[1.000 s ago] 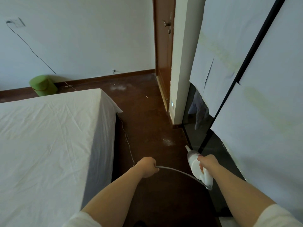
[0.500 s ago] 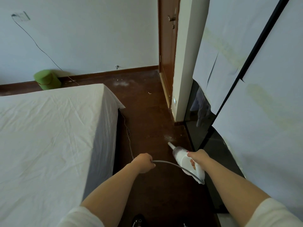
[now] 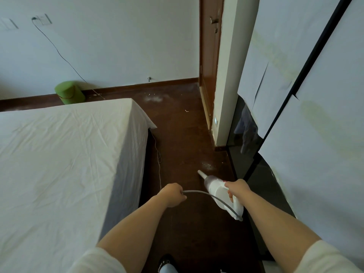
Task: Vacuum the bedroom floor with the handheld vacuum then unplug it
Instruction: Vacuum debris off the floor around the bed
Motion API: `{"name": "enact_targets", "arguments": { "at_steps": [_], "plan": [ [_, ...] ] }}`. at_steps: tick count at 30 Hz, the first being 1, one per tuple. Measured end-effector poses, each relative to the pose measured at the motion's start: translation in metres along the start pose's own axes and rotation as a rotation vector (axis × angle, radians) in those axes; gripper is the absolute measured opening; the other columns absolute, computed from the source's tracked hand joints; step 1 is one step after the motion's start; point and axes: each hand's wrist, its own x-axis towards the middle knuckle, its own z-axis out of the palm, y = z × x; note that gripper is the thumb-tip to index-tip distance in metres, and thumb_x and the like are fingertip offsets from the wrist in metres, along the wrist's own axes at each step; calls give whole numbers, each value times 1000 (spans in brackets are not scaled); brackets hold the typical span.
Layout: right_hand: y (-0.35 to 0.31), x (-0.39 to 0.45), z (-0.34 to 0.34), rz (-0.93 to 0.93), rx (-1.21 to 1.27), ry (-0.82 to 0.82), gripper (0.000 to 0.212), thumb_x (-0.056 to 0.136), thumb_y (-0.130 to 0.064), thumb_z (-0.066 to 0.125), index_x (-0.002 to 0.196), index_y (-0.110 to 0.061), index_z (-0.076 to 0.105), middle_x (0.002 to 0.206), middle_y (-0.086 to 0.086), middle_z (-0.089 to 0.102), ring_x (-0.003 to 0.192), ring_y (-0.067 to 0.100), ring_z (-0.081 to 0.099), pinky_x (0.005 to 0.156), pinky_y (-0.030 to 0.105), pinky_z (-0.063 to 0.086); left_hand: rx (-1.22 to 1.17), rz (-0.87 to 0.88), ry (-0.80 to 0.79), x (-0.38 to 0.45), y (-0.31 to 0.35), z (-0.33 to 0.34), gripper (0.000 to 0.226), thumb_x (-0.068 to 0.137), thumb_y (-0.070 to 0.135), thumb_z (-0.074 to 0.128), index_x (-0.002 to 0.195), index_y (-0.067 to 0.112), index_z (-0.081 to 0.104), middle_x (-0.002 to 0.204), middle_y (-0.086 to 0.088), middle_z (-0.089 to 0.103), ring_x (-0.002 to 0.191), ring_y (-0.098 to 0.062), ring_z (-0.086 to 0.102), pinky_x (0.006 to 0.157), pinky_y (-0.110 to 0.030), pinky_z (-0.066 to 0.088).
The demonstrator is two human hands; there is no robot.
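I have the right hand (image 3: 237, 189) wrapped around the handle of the white plastic handheld vacuum (image 3: 220, 192), fingers curled over the top of the grip. The vacuum is held above the dark brown wooden floor (image 3: 183, 138), tilted nose-down, with its tapered nozzle pointing forward and slightly left. The nozzle tip sits close to a pale patch of dust (image 3: 207, 166) on the floor; I cannot tell whether it touches the boards.

My left hand (image 3: 173, 195) is closed in a fist around the grey power cord (image 3: 199, 192). The cord arcs from the fist across to the rear end of the vacuum, below the right hand. Beyond the left hand a thin white length of cord (image 3: 158, 164) runs along the floor beside the bed base.

The bed with the creased white sheet (image 3: 65, 164) fills the left side of the view. To the right stand dark glossy wardrobe doors covered with white paper sheets (image 3: 315, 125). Ahead, a second dust patch (image 3: 153, 98) lies near the brown skirting board. A round green bin (image 3: 69, 92) stands against the far white wall, behind the bed. A thin dark cable (image 3: 59, 54) descends from a wall socket (image 3: 42, 19) toward the floor near the bin. A brown wooden door (image 3: 209, 56) is ahead on the right.
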Motion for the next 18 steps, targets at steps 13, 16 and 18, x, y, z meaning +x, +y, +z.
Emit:
{"name": "enact_targets", "arguments": {
  "at_steps": [13,16,18],
  "plan": [
    [-8,22,-31,156,-25,105,47,95,-19,54,136,0,41,135,20,47,127,34,44,105,37,38,47,56,-74,20,15,-5,29,95,31,51,113,10,60,114,-8,61,105,-22,59,85,-29,47],
    [-19,20,-23,170,10,94,47,95,-21,54,135,-1,42,133,18,51,124,31,47,105,37,38,62,72,-87,30,7,-19,29,95,32,51,115,11,60,114,-7,61,105,-21,58,86,-29,46],
    [-26,20,-16,171,60,93,46,94,-20,56,134,-2,43,131,19,53,123,32,49,104,39,38,70,83,-94,36,2,-29,30,95,32,51,116,11,60,115,-7,60,106,-21,58,86,-29,46]
  ]
}}
